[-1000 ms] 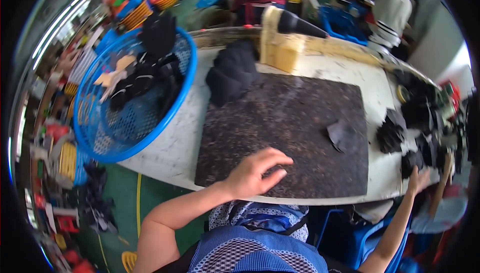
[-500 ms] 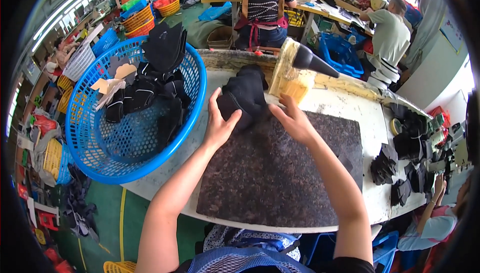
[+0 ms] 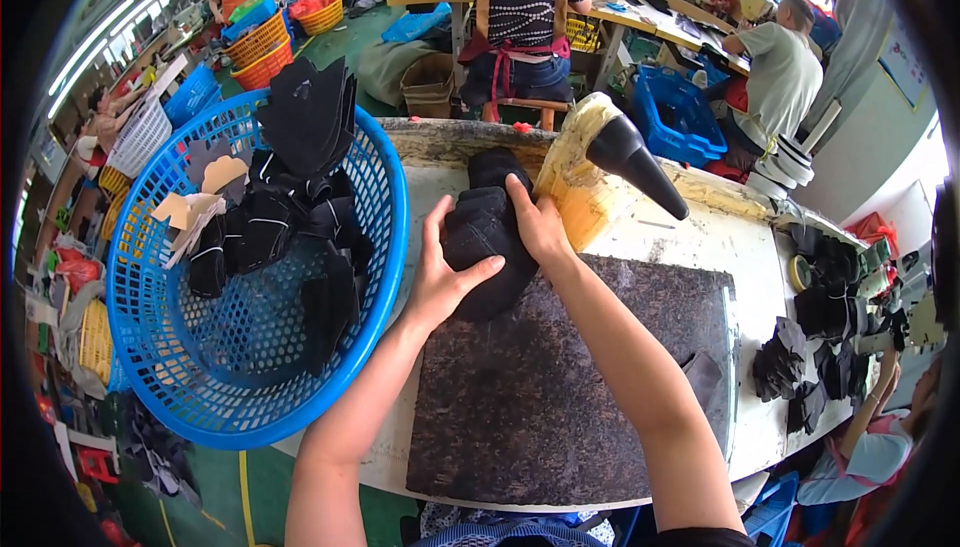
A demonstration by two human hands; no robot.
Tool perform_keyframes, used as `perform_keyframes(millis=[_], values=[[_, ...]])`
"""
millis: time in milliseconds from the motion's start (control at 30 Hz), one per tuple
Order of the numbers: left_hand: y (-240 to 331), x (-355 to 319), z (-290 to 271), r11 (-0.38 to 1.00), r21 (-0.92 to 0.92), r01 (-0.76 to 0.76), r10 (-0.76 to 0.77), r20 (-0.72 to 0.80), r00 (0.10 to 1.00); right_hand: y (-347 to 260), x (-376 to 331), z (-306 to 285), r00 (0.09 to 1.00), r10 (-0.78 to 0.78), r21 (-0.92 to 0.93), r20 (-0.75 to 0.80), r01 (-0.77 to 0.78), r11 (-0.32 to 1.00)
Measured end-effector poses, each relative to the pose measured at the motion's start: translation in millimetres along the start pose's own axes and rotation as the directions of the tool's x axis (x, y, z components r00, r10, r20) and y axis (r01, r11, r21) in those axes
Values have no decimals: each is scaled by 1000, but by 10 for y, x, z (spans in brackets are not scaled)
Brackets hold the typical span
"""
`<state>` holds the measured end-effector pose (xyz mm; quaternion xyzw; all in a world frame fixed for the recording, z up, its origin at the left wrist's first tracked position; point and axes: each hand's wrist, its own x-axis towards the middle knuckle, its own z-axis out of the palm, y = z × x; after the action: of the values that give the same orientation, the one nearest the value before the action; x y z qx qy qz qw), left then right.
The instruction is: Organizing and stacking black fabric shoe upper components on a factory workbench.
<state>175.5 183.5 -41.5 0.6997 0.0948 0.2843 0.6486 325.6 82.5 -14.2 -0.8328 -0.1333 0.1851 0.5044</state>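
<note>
A stack of black fabric pieces (image 3: 492, 237) lies at the far edge of a dark speckled mat (image 3: 560, 387) on the worktable. My left hand (image 3: 440, 282) grips the stack's near left side, thumb on top. My right hand (image 3: 538, 227) presses on its far right side, fingers wrapped over the top. Both forearms reach in from the lower edge.
A big blue plastic basket (image 3: 380, 327) with black and tan cut pieces stands to the left. A yellow glue bottle with a black cone nozzle (image 3: 600, 162) lies right of the stack. More black pieces (image 3: 800, 377) lie at the right edge. Other people work at tables behind.
A second ago only my left hand lay on the mat near me. Both hands have since reached forward and closed on the black stack at the mat's far edge.
</note>
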Motion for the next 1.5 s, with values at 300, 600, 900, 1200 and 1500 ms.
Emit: perform_keyframes(millis=[300,600,900,1200,1500], values=[[-74,-66,6,999,46,-29,31,-36,999,-239,297,261,804,-576,-299,-149,519,801],[89,-45,129,987,162,-16,33,-100,994,-528,868,348,980,80,-308,182,-21,951],[434,-577,368,995,24,-98,99,-40,994,-588,-26,-139,971,-122,-54,205,136,989],[486,-1046,655,779,483,-400,257,336,906,162,-738,-1018,976,70,173,205,-107,979],[486,-1433,337,993,102,58,-70,125,990,676,-2277,-1347,334,-933,-344,138,899,271]])
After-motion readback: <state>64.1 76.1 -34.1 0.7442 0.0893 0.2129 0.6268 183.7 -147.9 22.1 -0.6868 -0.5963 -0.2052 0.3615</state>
